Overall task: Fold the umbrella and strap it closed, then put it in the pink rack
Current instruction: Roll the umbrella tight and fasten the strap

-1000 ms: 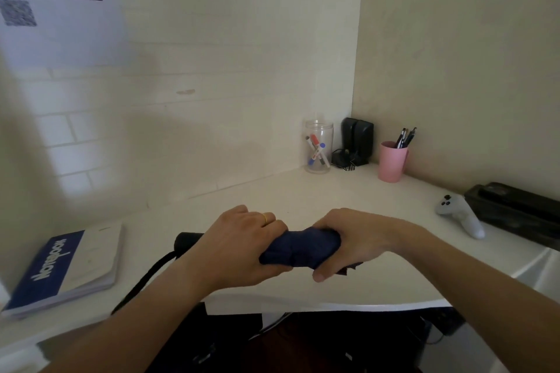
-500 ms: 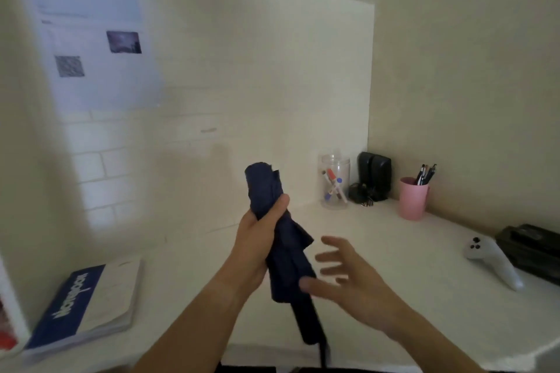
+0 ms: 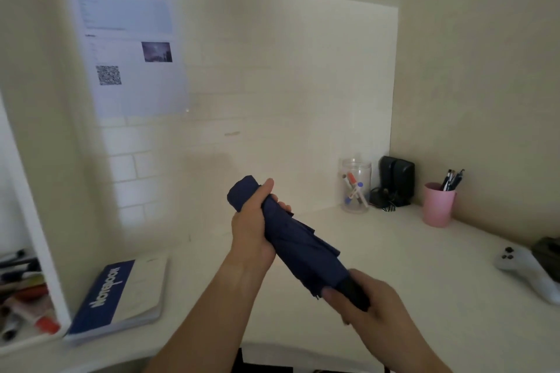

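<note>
1. While the right hand [image 3: 368,300] grasps the black handle at the near end, the folded navy umbrella [image 3: 298,247] slants up over the white desk [image 3: 409,266].
2. Farther, the left hand [image 3: 254,230] grips its upper part.
3. At left lies a blue notebook [image 3: 121,291]; at far right stands a pink cup [image 3: 438,204].

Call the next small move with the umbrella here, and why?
Probably find the strap and wrap it round the canopy. The umbrella is collapsed and held tilted above the desk, left hand gripping the top, right hand on the black handle end, yet folds still flare loose mid-canopy and no fastened strap shows. No pink rack is in view.
</note>
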